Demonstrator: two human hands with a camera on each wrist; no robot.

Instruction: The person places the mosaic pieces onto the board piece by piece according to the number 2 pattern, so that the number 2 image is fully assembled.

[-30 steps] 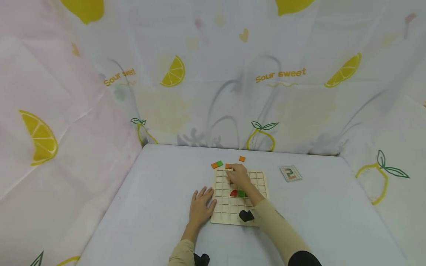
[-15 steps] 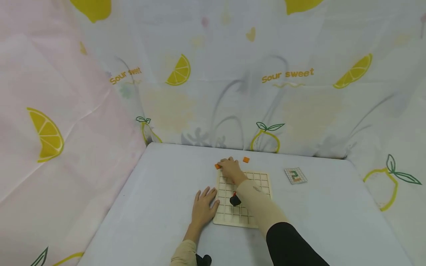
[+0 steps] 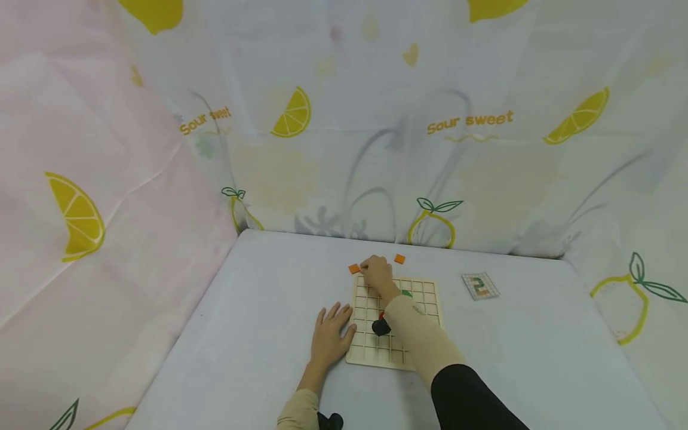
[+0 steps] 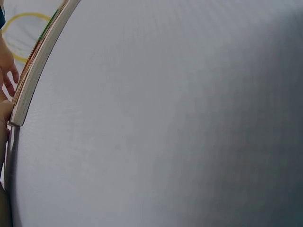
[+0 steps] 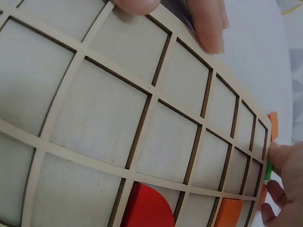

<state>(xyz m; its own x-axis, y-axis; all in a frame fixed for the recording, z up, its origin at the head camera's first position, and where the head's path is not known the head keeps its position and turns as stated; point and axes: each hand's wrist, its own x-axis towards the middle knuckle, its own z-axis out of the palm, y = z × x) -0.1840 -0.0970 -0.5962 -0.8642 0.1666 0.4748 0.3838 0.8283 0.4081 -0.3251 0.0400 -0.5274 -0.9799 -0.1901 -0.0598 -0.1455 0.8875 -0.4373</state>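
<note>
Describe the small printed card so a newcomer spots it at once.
Start at the grid board on the white table. In the head view, the card lies apart to the board's right. Unlike the plain orange tiles, it bears a grid with a green and orange pattern.

From above and well back, the head view faces forward and down over the white tabletop point(image 3: 242, 322) and square pale-wood grid board point(image 3: 376, 357) to the white lemon-printed cloth backdrop point(image 3: 344, 155). The left wrist view looks low across the tabletop, sharing the board's edge; the right faces its grid very closely.
</note>
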